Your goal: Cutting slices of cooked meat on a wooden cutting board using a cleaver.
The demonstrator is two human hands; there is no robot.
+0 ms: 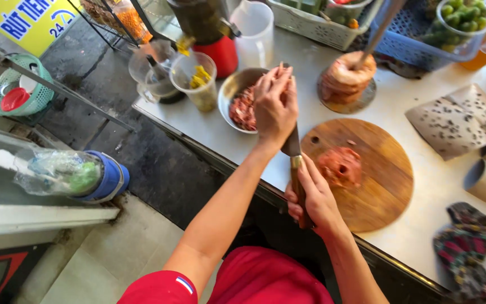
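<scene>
My left hand hovers over a steel bowl of chopped red meat, fingers pinched together, seemingly on bits of meat. My right hand grips the wooden handle of a knife, whose blade points up toward the left hand and is partly hidden behind it. A round wooden cutting board lies on the steel counter with a lump of red meat near its middle, just right of the knife.
A stack of pale rings sits on a metal plate behind the board. Plastic cups, a jug, a red-based juicer, baskets, fly-speckled papers and a patterned cloth crowd the counter. A blue-capped bottle lies left.
</scene>
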